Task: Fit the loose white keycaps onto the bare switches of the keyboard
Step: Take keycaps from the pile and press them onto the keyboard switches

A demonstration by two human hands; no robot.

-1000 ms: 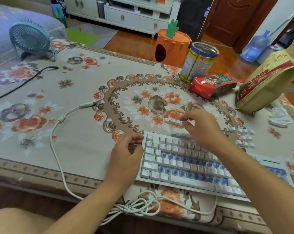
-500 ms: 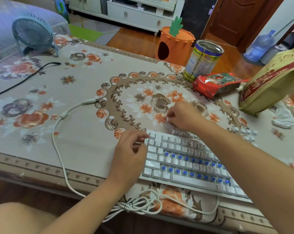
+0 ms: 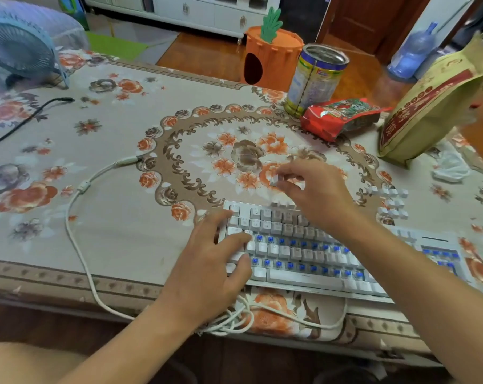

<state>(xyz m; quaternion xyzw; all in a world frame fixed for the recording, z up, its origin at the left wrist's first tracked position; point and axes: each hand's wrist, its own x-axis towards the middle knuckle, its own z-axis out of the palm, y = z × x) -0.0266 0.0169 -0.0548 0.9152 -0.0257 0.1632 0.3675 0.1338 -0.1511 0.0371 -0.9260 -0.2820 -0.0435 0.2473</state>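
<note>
The right hand pinched a white keycap just beyond the keyboard. The left hand lay with loose, spread fingers on the keyboard's left end, holding nothing.

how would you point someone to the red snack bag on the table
Start at the tall tin can at the table's far edge, beside the orange carrot-shaped box. The red snack bag lies flat against the can's base; the only other bag, the yellow bag, stands upright.

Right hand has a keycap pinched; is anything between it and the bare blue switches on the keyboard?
Nothing visible blocks it. The right hand holds the white keycap beyond the keyboard; the bare blue switches lie uncovered. The left hand rests only on the keyboard's left end.
</note>
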